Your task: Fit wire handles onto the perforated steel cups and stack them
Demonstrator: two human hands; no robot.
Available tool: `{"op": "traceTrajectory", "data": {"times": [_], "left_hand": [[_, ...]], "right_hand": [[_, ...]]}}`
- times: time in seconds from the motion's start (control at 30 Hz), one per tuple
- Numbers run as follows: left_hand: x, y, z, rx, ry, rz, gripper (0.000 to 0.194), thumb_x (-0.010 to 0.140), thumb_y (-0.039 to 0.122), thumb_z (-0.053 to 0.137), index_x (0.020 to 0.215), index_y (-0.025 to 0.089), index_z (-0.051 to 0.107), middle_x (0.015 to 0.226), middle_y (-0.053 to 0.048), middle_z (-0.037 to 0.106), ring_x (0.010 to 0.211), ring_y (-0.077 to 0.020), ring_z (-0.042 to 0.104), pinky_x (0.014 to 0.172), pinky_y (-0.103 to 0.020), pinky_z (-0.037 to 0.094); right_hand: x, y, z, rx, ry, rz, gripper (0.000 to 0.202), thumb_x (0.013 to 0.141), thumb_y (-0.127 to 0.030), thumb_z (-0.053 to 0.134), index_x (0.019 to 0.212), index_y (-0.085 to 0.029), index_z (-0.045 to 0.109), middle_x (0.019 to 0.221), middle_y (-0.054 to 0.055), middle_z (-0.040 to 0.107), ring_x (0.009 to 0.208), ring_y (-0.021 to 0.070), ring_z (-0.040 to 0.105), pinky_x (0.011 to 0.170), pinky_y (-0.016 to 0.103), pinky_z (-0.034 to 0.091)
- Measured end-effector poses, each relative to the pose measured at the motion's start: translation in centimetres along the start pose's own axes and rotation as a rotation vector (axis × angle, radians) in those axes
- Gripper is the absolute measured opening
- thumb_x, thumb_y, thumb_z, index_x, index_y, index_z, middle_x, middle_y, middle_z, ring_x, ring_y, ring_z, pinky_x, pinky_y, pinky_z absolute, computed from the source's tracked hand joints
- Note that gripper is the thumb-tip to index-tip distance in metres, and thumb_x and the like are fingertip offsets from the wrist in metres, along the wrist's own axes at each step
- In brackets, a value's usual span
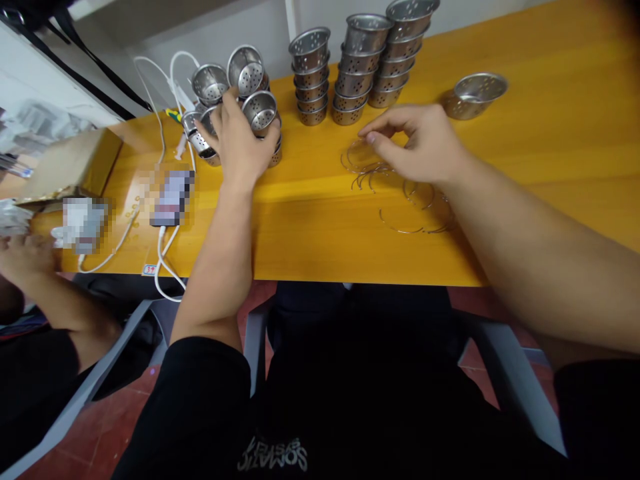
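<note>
My left hand (240, 143) reaches over a cluster of perforated metal cups (246, 73) at the back left, its fingers spread among them. Whether the fingertips touch a cup is hard to tell. Over the middle of the table, the thumb and forefinger of my right hand (420, 140) pinch a thin wire ring. Several more thin curved wires (419, 195) lie on the wood below and beside that hand. A single perforated cup (477, 97) stands at the right, beyond my right hand.
Tall stacks of cups (356, 67) stand at the back. A phone-like device (173, 199) with white cables lies left of my left forearm. Farther left are a cardboard box (75, 163) and another person's hand (27, 257). The orange table's front edge (320, 281) runs before me.
</note>
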State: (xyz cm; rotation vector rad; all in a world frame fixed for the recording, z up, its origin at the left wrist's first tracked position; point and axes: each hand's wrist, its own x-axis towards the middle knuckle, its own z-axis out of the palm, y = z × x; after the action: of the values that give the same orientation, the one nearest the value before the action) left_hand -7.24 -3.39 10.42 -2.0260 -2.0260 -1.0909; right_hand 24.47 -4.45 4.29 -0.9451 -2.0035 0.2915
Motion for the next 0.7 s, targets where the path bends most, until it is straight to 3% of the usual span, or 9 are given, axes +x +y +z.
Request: {"op": "traceTrajectory", "data": {"times": [0.1,0.2,0.27,0.37,0.5,0.57,0.6,0.67,0.7], "left_hand": [[0.1,-0.2,0.1,-0.007,0.005,0.009,0.057,0.087,0.046,0.075,0.136,0.043,0.047,0.153,-0.002,0.071,0.156,-0.0320,0.053,0.148,-0.066,0.012],[0.3,-0.5,0.5,-0.001,0.053,0.024,0.059,0.084,0.036,0.075,0.136,0.037,0.047,0.152,-0.003,0.071,0.152,-0.0345,0.055,0.145,-0.073,0.010],[0.4,-0.6,0.8,0.008,0.082,0.010,0.059,0.083,0.031,0.079,0.133,0.038,0.049,0.147,-0.002,0.073,0.148,-0.0334,0.057,0.143,-0.073,0.017],[0.5,-0.7,1.1,0.030,0.036,-0.003,0.057,0.087,0.038,0.081,0.133,0.041,0.047,0.151,-0.001,0.071,0.149,-0.0299,0.055,0.135,-0.068,0.032],[0.1,-0.2,0.7,0.020,0.108,0.043,0.079,0.083,0.030,0.088,0.145,0.031,0.039,0.163,-0.004,0.057,0.159,-0.0258,0.044,0.144,-0.069,0.020],[-0.3,0.5,0.4,-0.066,0.174,0.167,0.084,0.081,0.026,0.090,0.148,0.031,0.039,0.171,-0.005,0.047,0.165,-0.0226,0.037,0.150,-0.062,0.016],[-0.6,0.9,0.4,-0.125,0.171,0.266,0.080,0.083,0.026,0.088,0.148,0.032,0.041,0.173,-0.006,0.045,0.167,-0.0212,0.037,0.151,-0.055,0.020],[-1.2,1.8,0.8,-0.254,0.057,0.492,0.060,0.094,0.041,0.077,0.146,0.036,0.048,0.173,-0.006,0.047,0.169,-0.0219,0.038,0.148,-0.047,0.030],[-1.6,2.2,1.3,-0.317,-0.056,0.573,0.054,0.095,0.047,0.074,0.144,0.038,0.051,0.170,-0.004,0.051,0.168,-0.0240,0.041,0.148,-0.047,0.031]], "right_hand": [[0.0,0.0,0.0,0.008,-0.007,0.002,0.034,0.108,-0.055,0.071,0.112,-0.024,0.084,0.104,0.011,0.082,0.088,0.0272,0.076,0.087,0.048,0.067],[0.0,-0.3,-0.1,0.020,-0.022,0.034,0.039,0.107,-0.060,0.072,0.113,-0.024,0.084,0.105,0.011,0.082,0.090,0.0275,0.075,0.093,0.050,0.066],[0.0,-0.5,-0.2,0.023,-0.037,0.064,0.041,0.107,-0.062,0.071,0.113,-0.024,0.084,0.107,0.011,0.081,0.093,0.0279,0.075,0.097,0.051,0.065],[-0.1,-0.7,-0.3,0.028,-0.052,0.084,0.040,0.107,-0.063,0.071,0.113,-0.025,0.083,0.109,0.010,0.081,0.095,0.0286,0.074,0.098,0.052,0.065],[0.0,-0.8,-0.3,0.026,-0.051,0.075,0.034,0.107,-0.056,0.071,0.112,-0.024,0.083,0.109,0.011,0.081,0.094,0.0289,0.074,0.095,0.052,0.065],[0.1,-0.8,-0.3,-0.002,-0.017,0.071,0.027,0.108,-0.048,0.071,0.112,-0.024,0.082,0.106,0.011,0.080,0.094,0.0286,0.074,0.094,0.051,0.064],[0.2,-0.7,-0.4,-0.031,0.014,0.070,0.023,0.108,-0.044,0.070,0.113,-0.024,0.081,0.105,0.011,0.078,0.095,0.0287,0.074,0.094,0.050,0.064],[0.4,-0.4,-0.9,-0.112,0.111,0.080,0.017,0.107,-0.035,0.069,0.116,-0.024,0.079,0.108,0.011,0.075,0.105,0.0299,0.073,0.096,0.050,0.062],[0.5,0.0,-1.3,-0.161,0.175,0.092,0.017,0.107,-0.032,0.068,0.118,-0.024,0.078,0.113,0.012,0.073,0.112,0.0305,0.071,0.099,0.050,0.061]]}}
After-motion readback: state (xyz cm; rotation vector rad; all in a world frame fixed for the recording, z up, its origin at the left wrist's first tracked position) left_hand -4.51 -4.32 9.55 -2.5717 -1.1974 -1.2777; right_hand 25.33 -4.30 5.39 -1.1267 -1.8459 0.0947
